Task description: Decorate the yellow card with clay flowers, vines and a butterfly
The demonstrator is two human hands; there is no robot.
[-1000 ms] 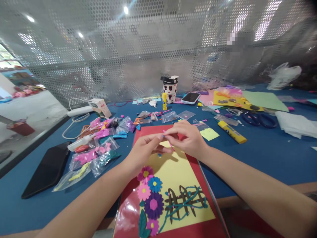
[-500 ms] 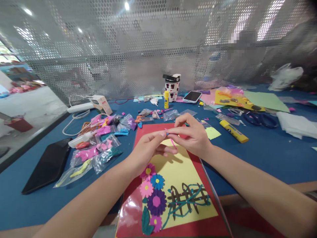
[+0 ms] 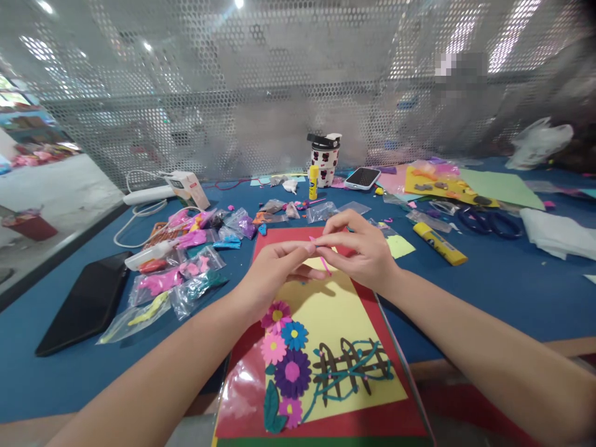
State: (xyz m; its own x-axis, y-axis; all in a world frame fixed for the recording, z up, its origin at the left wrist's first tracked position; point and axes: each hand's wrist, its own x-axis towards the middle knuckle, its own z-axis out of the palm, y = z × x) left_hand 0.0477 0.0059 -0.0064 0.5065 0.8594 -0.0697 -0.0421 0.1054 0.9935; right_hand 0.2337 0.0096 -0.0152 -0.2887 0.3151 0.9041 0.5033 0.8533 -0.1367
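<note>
Pinching a tiny blue clay-like bit point(image 3: 318, 246) between nearly closed fingertips of left hand point(image 3: 274, 268) and right hand point(image 3: 364, 251), above rectangular yellow paper point(image 3: 339, 310). Also holding a slim pink stick point(image 3: 326, 267), slanting far-left to near-right under the right thumb; cannot tell by which fingers.

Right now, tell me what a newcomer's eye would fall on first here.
Probably the pink, blue and purple daisy-like flowers along the left edge of the pale yellow paper sheet, beside its dark brown picket fence. Next come the left hand and right hand, meeting above the sheet's far end, a thin pink strip showing beneath their fingers. Behind them stands a white, dark-patterned cup with a black lid.
</note>
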